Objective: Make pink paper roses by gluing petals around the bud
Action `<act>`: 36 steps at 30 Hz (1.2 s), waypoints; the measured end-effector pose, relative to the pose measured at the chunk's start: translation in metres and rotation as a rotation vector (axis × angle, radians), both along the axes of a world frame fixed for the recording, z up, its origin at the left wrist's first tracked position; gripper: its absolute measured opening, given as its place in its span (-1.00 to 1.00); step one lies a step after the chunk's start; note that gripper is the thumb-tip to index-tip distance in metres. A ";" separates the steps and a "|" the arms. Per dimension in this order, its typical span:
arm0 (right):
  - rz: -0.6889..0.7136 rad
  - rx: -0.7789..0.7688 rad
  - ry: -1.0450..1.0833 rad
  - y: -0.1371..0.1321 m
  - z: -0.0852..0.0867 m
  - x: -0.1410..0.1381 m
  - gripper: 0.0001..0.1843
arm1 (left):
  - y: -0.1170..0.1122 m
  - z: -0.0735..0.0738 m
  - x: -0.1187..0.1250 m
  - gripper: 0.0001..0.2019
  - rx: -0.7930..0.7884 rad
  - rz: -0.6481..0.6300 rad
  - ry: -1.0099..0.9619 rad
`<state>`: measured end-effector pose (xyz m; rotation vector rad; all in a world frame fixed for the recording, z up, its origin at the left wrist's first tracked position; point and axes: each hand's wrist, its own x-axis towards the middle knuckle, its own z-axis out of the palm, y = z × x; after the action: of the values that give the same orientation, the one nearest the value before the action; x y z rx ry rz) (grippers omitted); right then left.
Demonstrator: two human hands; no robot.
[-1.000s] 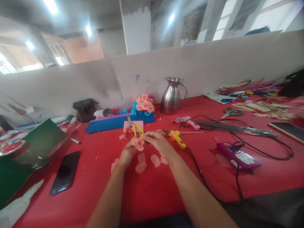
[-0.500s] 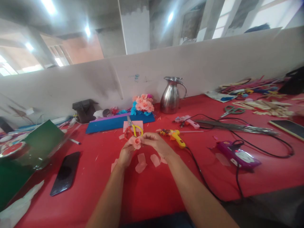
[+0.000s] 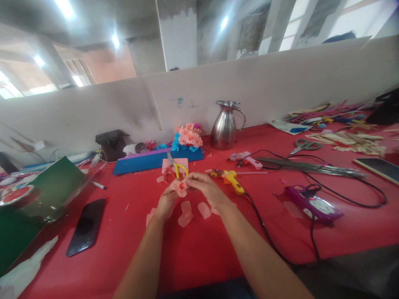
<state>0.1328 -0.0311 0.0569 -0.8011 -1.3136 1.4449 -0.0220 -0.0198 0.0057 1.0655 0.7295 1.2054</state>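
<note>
A small pink paper rose (image 3: 181, 187) is pinched between both my hands above the red table (image 3: 199, 245). My left hand (image 3: 166, 201) grips it from below. From the right, my right hand (image 3: 204, 189) has its fingers closed on the outer petals. Loose pink paper petals (image 3: 186, 212) lie on the table just under my hands. Yellow-handled scissors (image 3: 175, 168) rest on a pink paper sheet right behind the rose. A yellow glue gun (image 3: 232, 179) lies to the right of my right hand.
A black phone (image 3: 85, 226) and green sheets (image 3: 40, 195) lie at the left. A blue board with finished pink flowers (image 3: 188, 136) and a steel jug (image 3: 225, 125) stand behind. A purple device (image 3: 313, 204) with black cables, wires, green scissors (image 3: 304, 145) and craft sticks are at the right.
My hands have stayed in place, turning and pressing the paper rose slightly between the fingers. Nothing else on the table has moved.
</note>
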 end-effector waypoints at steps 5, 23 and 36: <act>-0.044 -0.017 0.015 -0.001 0.004 -0.002 -0.78 | -0.001 0.003 0.001 -0.91 0.009 0.002 0.010; -0.031 0.009 0.029 0.002 0.000 -0.006 -0.71 | -0.001 0.001 0.004 -0.84 -0.036 0.014 0.004; -0.037 0.003 0.066 0.001 -0.002 -0.007 -0.74 | 0.000 0.000 0.004 -0.84 -0.062 -0.010 -0.046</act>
<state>0.1256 -0.0301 0.0549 -0.7657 -1.2442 1.4282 -0.0185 -0.0195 0.0058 0.9860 0.7202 1.1875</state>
